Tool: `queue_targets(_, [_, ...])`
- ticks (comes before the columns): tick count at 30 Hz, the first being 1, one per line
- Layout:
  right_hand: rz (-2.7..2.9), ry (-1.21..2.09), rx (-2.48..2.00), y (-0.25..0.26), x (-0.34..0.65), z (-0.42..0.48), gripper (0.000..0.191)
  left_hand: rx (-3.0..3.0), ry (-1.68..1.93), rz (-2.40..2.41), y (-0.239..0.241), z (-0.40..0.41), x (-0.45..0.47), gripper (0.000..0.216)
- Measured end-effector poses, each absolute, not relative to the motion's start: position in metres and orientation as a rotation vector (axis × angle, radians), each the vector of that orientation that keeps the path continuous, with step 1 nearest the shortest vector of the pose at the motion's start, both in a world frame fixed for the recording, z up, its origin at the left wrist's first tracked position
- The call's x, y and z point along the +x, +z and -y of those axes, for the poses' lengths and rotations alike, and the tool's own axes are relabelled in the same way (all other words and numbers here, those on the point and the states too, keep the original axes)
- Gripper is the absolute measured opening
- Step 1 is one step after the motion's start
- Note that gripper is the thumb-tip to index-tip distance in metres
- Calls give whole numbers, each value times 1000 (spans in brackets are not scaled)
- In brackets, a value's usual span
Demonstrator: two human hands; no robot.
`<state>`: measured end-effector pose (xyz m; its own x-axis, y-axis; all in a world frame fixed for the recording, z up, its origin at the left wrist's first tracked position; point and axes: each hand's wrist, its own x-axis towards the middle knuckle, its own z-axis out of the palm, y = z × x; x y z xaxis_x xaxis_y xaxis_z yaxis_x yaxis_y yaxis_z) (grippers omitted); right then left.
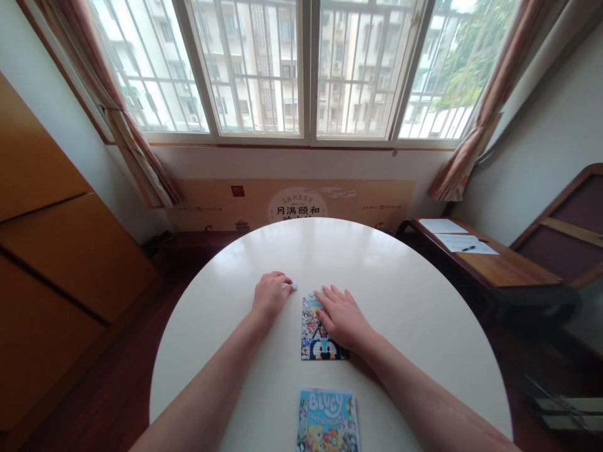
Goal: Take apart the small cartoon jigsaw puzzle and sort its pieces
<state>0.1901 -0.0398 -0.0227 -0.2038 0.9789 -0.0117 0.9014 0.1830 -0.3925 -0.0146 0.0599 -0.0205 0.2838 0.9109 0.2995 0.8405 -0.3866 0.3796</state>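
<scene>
My left hand (271, 296) is on the white table, its fingers pinched on a small light-blue puzzle piece (294, 287). Just to the right lies a colourful jigsaw puzzle (309, 329), with a blue cartoon dog's face along its lower part. My right hand (346, 317) rests on it with fingers spread, covering much of its right side. Its upper edge looks uneven beside my fingertips. Nearer to me lies a picture card (327, 424) lettered "BLUEY", cut off by the bottom of the view.
The round white table (211, 370) fills the middle. At the right, papers (464, 243) and dark pens lie on a wooden side table (522, 270), with a chair back (565, 220) beyond. A printed cardboard panel (211, 204) stands under the barred window. Wooden cabinets (51, 270) are on the left.
</scene>
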Motion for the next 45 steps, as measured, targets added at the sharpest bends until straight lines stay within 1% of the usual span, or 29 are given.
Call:
queue_targets(6, [2159,490,-1821,-19,192,41,58,2325,685,-1901,-21,-65,-25,17])
queue_targets(12, [2155,478,-1841,-22,196,40,59,2357,741,-1916,-22,-62,-22,13])
queue_targets(16, [2180,465,-1822,-22,196,42,58,2433,771,-1797,-21,-54,-10,14])
queue_targets(20, [2185,448,-1796,-21,194,44,57,2505,740,-1576,-21,-44,6,14])
queue_targets(24, [2194,451,-1779,-23,192,44,58,2546,717,-1468,-23,-38,15,14])
queue_targets(34, [2205,432,-1772,-22,191,44,58,2532,669,-1408,-25,-38,18,13])
queue_targets(45, [2214,431,-1775,-23,192,43,60,2661,743,-1332,-23,-40,18,12])
